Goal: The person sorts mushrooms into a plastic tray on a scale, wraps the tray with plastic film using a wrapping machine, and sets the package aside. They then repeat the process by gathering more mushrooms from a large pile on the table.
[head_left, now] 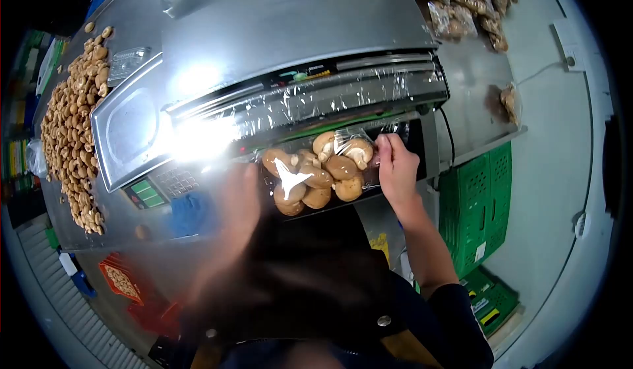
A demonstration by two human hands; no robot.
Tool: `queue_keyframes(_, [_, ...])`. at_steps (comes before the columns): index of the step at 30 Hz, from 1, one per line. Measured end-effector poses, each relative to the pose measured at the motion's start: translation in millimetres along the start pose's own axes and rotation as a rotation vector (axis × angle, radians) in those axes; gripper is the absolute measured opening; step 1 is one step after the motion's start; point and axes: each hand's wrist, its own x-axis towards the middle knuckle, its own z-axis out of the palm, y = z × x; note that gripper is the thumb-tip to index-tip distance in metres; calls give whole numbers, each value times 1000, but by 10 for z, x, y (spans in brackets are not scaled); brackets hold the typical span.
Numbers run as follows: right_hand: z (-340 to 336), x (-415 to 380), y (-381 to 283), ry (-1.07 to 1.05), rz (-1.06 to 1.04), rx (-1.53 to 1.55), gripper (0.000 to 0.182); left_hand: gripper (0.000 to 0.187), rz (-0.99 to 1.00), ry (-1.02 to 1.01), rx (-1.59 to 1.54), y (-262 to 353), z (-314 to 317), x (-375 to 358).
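A pack of brown mushrooms (318, 178) under clear plastic film lies in front of the wrapping machine (303, 98). My right hand (397, 164) is closed at the pack's right end, thumb and fingers pinching the clear film. At the opposite end is my left hand (241, 197), smeared by motion, so its fingers and any contact with the pack cannot be made out. Light glares off the film over the mushrooms. Stretched film also covers the machine's roller area behind the pack.
Left of the machine sits a weighing scale (128, 128) with a keypad (177, 181) and a blue cloth-like item (189, 214). A large heap of loose mushrooms (76, 122) covers the table's left side. Wrapped packs (455, 13) pile up at the back right. Green crates (484, 204) stand at right.
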Motion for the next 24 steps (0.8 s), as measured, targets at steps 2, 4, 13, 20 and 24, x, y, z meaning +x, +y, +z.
queue_keyframes(2, [-4, -27, 82, 84, -17, -48, 31, 27, 30, 78, 5, -232, -62, -67])
queue_keyframes(4, [-144, -97, -19, -34, 160, -29, 41, 37, -68, -46, -70, -359, -298, -127])
queue_keyframes(13, [-91, -1118, 394, -482, 635, -33, 39, 29, -882, -427, -39, -1088, -850, -1152])
queue_keyframes(20, [934, -1397, -602, -652, 584, 906, 27, 20, -83, -154, -542, -609, -331, -1179])
queue_keyframes(24, [891, -1200, -1169, -899, 154, 1311, 24, 30, 316, -136, -803, -281, -522, -941])
